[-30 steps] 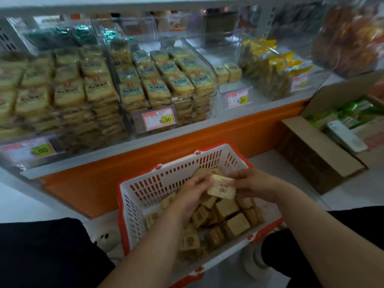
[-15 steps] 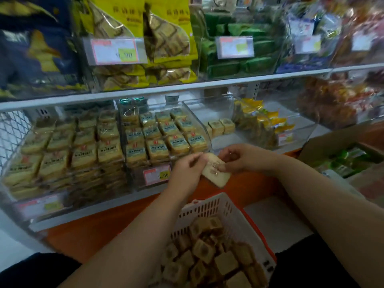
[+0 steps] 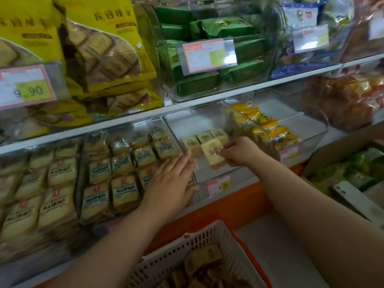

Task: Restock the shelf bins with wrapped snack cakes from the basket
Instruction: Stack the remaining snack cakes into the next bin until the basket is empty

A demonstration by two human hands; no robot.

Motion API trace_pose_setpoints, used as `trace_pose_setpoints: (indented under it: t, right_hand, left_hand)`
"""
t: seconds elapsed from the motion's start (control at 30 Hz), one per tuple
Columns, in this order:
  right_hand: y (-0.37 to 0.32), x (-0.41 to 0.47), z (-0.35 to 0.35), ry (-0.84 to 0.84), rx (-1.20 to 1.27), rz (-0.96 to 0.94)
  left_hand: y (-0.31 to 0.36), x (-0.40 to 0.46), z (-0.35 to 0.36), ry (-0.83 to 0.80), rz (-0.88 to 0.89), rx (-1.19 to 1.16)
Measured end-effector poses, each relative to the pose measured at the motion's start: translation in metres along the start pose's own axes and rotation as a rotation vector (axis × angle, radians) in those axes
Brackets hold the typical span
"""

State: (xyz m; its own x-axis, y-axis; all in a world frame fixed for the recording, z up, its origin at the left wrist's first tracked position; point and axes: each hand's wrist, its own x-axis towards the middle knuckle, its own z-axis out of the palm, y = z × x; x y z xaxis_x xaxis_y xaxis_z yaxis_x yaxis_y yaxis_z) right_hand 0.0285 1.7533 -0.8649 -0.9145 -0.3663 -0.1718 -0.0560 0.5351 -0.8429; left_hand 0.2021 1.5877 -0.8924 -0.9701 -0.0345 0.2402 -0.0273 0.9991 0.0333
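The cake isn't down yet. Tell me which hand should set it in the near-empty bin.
Right. The right hand already pinches the snack cake inside the clear bin; the left hand lies flat on its front edge.

The lower white shelf [image 3: 207,104] is carrying clear bins side by side. The left bins [image 3: 79,163] are sitting packed with wrapped cakes; the middle bin [image 3: 209,173] is holding only a few snack cakes [image 3: 204,138] at its far end; the right bin [image 3: 307,129] is holding yellow packets [image 3: 270,127]. The upper shelf [image 3: 291,77] is bearing yellow bags [image 3: 104,48] at left and green packs [image 3: 224,28] further right. On the floor [image 3: 270,242] nearby, a white basket [image 3: 187,250] is resting.
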Motion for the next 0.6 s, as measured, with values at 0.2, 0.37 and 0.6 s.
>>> trace_pose_setpoints:
  t: [0.2,0.37,0.6]
  right_hand:
    - [-0.012,0.039,0.038,-0.102,-0.182,0.118]
    - [-0.02,0.056,0.053,-0.148,-0.028,0.194]
    - [-0.032,0.075,0.077,-0.403,-0.3,-0.014]
  left_hand:
    - [-0.011,-0.001,-0.006,0.018,0.033,-0.059]
    - [-0.013,0.0,-0.01,-0.01,0.039,-0.038]
    - [-0.024,0.003,-0.015,-0.052,0.053,-0.022]
